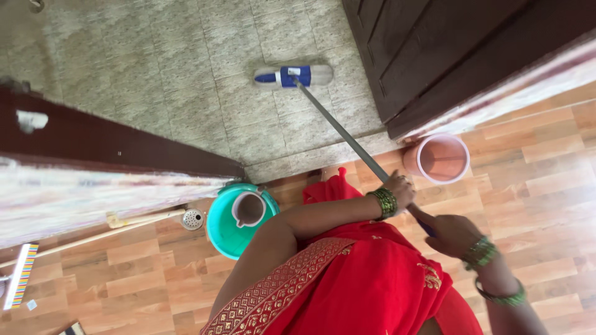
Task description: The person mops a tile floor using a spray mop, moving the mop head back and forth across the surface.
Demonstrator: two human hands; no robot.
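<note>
A flat mop with a white and blue head (293, 75) rests on the grey tiled floor ahead, and its grey handle (344, 131) slants back towards me. My left hand (400, 188), green bangles on the wrist, is closed around the handle higher up. Just behind it my right hand (450, 232), also with green bangles, grips the handle's near end. My red garment with gold trim (354, 279) fills the bottom of the view.
A teal bucket (225, 239) holding a grey mug (249, 209) stands at my left, beside a round floor drain (192, 218). A pink bucket (439, 159) stands right of the handle. A dark wooden door (434, 56) is open at upper right. A long stick (93, 236) and a striped brush (20, 276) lie left.
</note>
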